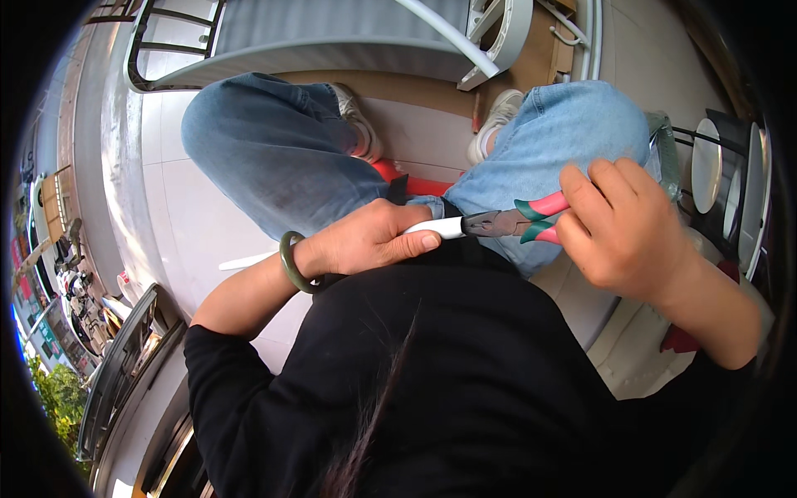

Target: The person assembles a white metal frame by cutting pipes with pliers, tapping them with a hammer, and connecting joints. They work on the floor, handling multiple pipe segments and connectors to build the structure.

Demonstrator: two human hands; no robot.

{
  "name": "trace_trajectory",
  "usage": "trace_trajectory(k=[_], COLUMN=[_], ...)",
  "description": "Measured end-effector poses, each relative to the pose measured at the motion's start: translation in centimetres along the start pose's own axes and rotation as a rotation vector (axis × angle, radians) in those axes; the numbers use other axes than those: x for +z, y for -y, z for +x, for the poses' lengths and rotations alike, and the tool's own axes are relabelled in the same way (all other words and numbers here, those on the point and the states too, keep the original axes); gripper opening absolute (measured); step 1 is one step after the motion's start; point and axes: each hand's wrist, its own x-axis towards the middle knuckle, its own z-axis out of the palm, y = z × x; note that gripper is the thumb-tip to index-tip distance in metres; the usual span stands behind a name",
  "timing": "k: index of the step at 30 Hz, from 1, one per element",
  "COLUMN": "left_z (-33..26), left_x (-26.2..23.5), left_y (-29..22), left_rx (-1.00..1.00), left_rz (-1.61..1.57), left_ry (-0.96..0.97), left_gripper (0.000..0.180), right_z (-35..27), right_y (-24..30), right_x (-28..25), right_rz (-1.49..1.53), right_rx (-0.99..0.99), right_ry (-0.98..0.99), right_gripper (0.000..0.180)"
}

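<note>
My left hand (369, 238) is wrapped round a slim white tube (447, 227) in front of my waist. Behind that forearm, a white pointed end shows at the left, probably the same tube. In my right hand (623, 232) is a pair of pliers (502, 222) with pink and green handles. The fingers hold the handles slightly spread. The dark jaws meet the tube's right end; whether they pinch its rim or reach inside, I cannot tell.
Ahead of my knees stands a grey panel (332, 33) with white framing, brown cardboard (415, 98) beneath it. A red object (427, 186) lies between my legs. Round pale discs (706, 166) on a dark rack stand at the right. A metal-framed edge (120, 373) lies at the left.
</note>
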Motion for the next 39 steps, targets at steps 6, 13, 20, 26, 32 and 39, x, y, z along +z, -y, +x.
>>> trace_trajectory(k=[6,13,20,26,32,39], left_z=[0.1,0.0,-0.4,-1.1,-1.2,-0.6], left_x=[1.2,2.3,1.9,2.4,1.6,1.3], left_y=[0.0,-1.0,-1.1,-1.0,-0.4,-0.5], left_rx=[-0.051,0.018,0.039,-0.026,-0.04,-0.061], left_rz=[0.097,0.451,0.355,0.428,0.233,0.152], left_ry=[-0.053,-0.166,-0.182,-0.24,-0.18,-0.1], left_gripper=[0.047,0.049,0.048,0.048,0.048,0.05], right_z=[-1.3,-1.6,0.1,0.7,-1.0,-0.4], right_y=[0.8,1.2,1.5,-0.5,0.4,0.2], right_x=[0.7,1.3,-0.1,-1.8,-2.0,-1.4], right_rz=[0.079,0.768,0.659,0.946,0.543,0.671], right_rx=[0.099,0.377,0.336,0.714,0.449,0.49], right_ry=[0.101,0.413,0.42,0.89,0.552,0.721], right_gripper=[0.016,0.02,0.021,0.041,0.047,0.039])
